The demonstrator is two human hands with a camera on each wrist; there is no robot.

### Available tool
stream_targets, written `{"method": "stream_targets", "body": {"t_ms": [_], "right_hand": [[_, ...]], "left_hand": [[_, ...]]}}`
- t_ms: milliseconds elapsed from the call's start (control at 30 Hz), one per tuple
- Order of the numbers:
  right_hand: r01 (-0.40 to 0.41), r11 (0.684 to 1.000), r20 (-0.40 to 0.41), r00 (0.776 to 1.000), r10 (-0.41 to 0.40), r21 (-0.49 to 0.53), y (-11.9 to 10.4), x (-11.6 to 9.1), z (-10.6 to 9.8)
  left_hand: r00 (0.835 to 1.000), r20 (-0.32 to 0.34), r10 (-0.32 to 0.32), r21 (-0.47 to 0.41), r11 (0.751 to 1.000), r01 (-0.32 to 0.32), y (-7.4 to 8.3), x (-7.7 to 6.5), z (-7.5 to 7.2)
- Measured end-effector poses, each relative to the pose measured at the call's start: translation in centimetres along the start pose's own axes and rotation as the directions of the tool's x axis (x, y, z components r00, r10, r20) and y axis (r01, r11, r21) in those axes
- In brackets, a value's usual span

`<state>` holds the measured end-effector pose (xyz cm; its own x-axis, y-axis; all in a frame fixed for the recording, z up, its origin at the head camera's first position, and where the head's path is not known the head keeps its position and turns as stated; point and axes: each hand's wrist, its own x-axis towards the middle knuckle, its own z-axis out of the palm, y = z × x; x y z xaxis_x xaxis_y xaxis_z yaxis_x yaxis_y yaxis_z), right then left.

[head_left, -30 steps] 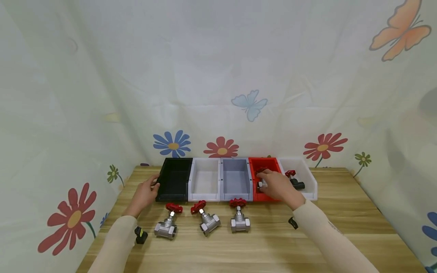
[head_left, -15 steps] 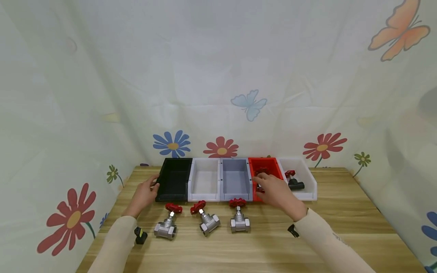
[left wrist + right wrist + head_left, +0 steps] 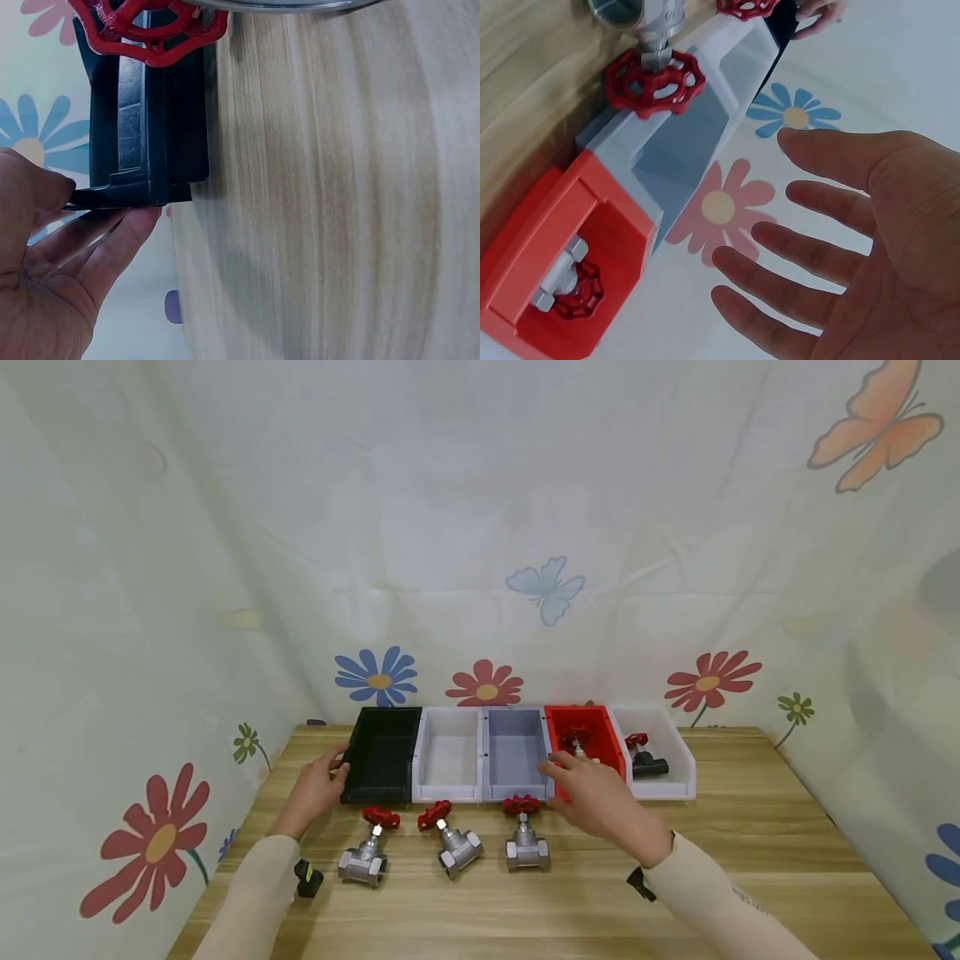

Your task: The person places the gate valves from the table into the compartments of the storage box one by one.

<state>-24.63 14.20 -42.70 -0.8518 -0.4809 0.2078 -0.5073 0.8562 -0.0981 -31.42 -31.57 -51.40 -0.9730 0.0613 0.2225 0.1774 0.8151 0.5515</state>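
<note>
My left hand (image 3: 311, 789) grips the left side wall of the black bin (image 3: 381, 794), thumb on one face and fingers on the other in the left wrist view. The right hand (image 3: 600, 800) hovers over the front of the red bin (image 3: 611, 724), fingers spread and holding nothing. Inside that bin lies a metal valve (image 3: 559, 276) with a red handwheel, partly hidden by the hand in the head view. Three similar valves rest on the table before the bins: a left one (image 3: 363, 864), a middle one (image 3: 460, 850) and a right one (image 3: 527, 852).
Between the black and red bins stand a white bin (image 3: 448, 793) and a grey bin (image 3: 517, 792). The far-right white bin (image 3: 678, 789) holds a dark pipe fitting with a red handle (image 3: 648, 766). A patterned curtain (image 3: 465, 527) hangs behind the wooden table (image 3: 450, 918).
My right hand has let go of the valve in the red bin, opened its fingers and drawn back toward the front left. The left hand has stayed at the black bin.
</note>
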Motion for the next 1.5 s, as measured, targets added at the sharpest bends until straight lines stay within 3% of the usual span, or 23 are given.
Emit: {"method": "stream_targets", "body": {"t_ms": [500,967,1500], "right_hand": [[0.045,0.997,0.035,0.998,-0.048,0.067,-1.8,-1.0,1.9],[-0.006,0.994,0.195,0.981,-0.015,0.109,-2.8,-1.3,3.8],[0.065,0.995,0.141,0.987,-0.074,0.07,-3.4,-1.8,6.0]], "left_hand": [[1.0,0.008,-0.005,0.005,1.0,0.005,-0.1,0.1,0.0],[1.0,0.004,0.003,0.015,1.0,-0.003,0.0,-0.1,0.0],[1.0,-0.001,0.003,0.031,1.0,-0.002,0.5,-0.3,-0.1]]}}
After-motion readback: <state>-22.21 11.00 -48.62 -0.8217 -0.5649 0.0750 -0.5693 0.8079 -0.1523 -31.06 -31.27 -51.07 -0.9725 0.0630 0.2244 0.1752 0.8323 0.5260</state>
